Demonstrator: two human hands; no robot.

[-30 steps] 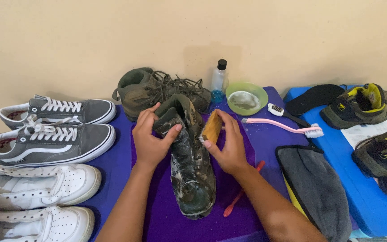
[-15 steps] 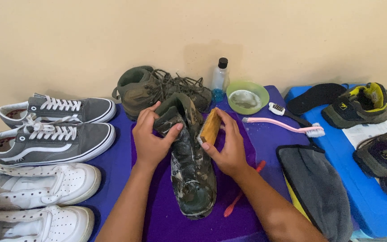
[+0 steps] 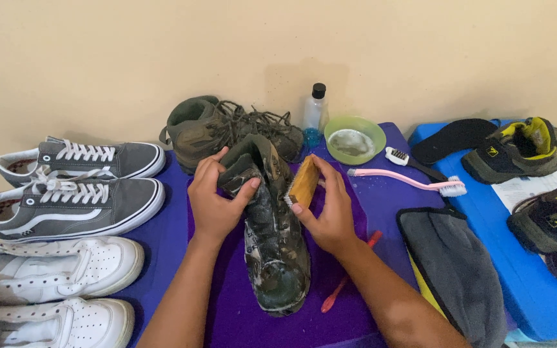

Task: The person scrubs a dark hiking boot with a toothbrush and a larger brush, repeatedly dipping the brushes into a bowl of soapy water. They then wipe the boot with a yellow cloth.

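A wet, dark camouflage boot (image 3: 274, 245) lies on a purple cloth (image 3: 349, 309), toe toward me. My left hand (image 3: 215, 200) grips its ankle collar and holds it steady. My right hand (image 3: 327, 214) holds a wooden scrub brush (image 3: 305, 181) with its bristles pressed against the right side of the boot's upper. The matching olive boot (image 3: 209, 127) rests on its side just behind, laces loose.
Two grey sneakers (image 3: 75, 193) and two white sneakers (image 3: 53, 270) line the left. Behind stand a plastic bottle (image 3: 315, 109) and a green bowl (image 3: 354, 138). A pink brush (image 3: 414, 182), red toothbrush (image 3: 346, 280), grey cloth (image 3: 456, 270) and yellow-trimmed shoes (image 3: 520, 148) on a blue surface lie right.
The brush in my right hand has shifted slightly up along the boot's side. My left hand keeps the same grip on the collar.
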